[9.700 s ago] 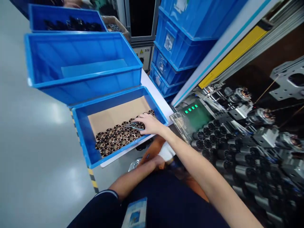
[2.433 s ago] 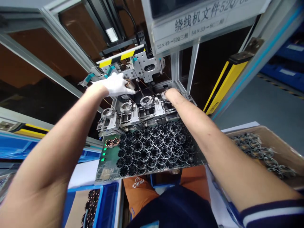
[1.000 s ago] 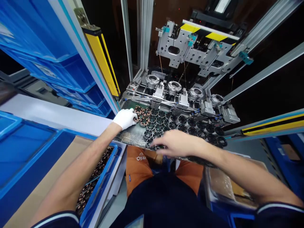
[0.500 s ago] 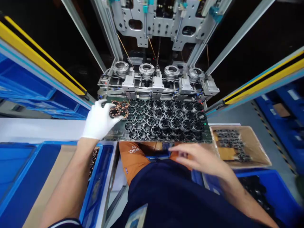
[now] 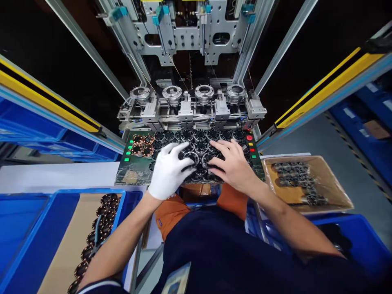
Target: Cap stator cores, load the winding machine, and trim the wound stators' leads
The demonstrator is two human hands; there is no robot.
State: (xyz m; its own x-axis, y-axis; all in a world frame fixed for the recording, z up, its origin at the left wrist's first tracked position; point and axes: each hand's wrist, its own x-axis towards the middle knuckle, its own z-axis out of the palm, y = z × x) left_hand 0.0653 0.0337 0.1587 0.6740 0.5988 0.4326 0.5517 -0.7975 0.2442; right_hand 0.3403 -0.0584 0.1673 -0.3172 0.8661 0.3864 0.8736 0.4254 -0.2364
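Black ring-shaped stator cores (image 5: 201, 147) stand in tight rows on the dark green machine bench (image 5: 130, 176). My left hand (image 5: 169, 169), in a white glove, curves its fingers and thumb around a core at the front middle. Facing it from the right, my bare right hand (image 5: 234, 165) has its fingers bent around another core close by. The hands cover part of the rows. Several copper-wound stators (image 5: 143, 145) sit grouped at the bench's left end, apart from my left hand.
Behind the rows runs a machine fixture with round metal holders (image 5: 172, 95). Lit buttons (image 5: 249, 138) sit at the bench's right. A blue bin (image 5: 65, 216) with wound stators stands left; a lined carton (image 5: 332, 183) with cores stands right.
My left hand has let go of the copper-wound stators at the left end and moved right onto the black cores. My right hand has risen from my lap onto the cores.
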